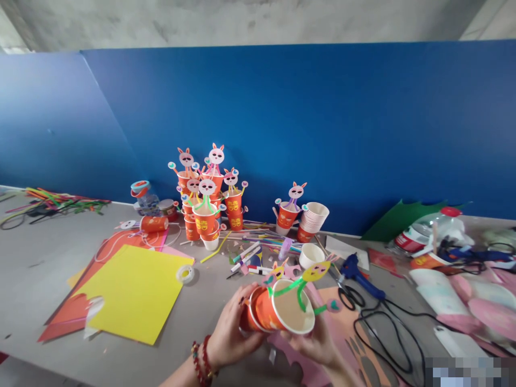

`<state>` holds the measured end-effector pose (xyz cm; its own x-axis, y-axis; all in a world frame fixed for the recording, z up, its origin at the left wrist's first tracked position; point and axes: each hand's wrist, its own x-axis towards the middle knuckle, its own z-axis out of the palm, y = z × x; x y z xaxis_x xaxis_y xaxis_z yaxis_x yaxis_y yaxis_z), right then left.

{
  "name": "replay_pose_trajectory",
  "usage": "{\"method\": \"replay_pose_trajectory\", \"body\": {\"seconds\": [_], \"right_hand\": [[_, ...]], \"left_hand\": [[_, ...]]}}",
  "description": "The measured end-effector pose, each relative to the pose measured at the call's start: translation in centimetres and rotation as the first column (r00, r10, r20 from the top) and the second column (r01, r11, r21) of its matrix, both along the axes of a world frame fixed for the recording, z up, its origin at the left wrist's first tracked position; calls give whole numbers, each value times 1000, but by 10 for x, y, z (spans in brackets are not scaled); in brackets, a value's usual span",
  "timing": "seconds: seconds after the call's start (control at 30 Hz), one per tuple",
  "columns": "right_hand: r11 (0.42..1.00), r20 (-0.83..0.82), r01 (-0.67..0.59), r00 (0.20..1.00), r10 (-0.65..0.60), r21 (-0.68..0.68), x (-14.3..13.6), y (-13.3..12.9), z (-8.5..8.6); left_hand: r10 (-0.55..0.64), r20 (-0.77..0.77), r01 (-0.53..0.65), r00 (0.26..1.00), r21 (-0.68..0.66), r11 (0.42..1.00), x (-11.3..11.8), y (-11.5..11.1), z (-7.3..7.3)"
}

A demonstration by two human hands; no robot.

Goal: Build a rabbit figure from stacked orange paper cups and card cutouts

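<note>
Two or more orange paper cups point(264, 309), tilted and nested together, are between my hands over the table's front. My left hand point(233, 328) wraps around the rear cups at the left. My right hand point(314, 341) grips the front paper cup point(294, 312) from below and the right, its fingers partly hidden behind the cup. Green pipe cleaners point(300, 293) rise from that front cup. They carry a yellow paper rabbit head point(316, 271) and a small pink disc point(334, 306). Behind it shows a second paper figure point(278, 271), partly covered.
Stacked rabbit cups point(207, 215) stand at the blue partition point(282, 118), with another rabbit cup point(287, 215) and plain cups point(314, 217) to their right. Yellow paper point(133, 290) and tape point(185, 274) lie left. Right are scissors point(351, 297), a blue glue gun point(363, 277) and its cable.
</note>
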<state>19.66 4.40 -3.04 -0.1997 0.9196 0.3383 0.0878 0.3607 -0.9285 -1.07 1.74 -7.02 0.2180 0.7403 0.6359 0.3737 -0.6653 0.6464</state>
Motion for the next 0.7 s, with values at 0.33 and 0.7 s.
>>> {"method": "replay_pose_trajectory", "body": {"seconds": [0.33,0.7], "right_hand": [[991,2,123,992,-123,-60,-10,-4,-6],[992,126,102,988,-93,-69,-12,2,24]], "left_hand": [[-123,249,202,961,-323,925,4,3,-3],[-56,377,215,924,-394,894,5,-1,-32]]}}
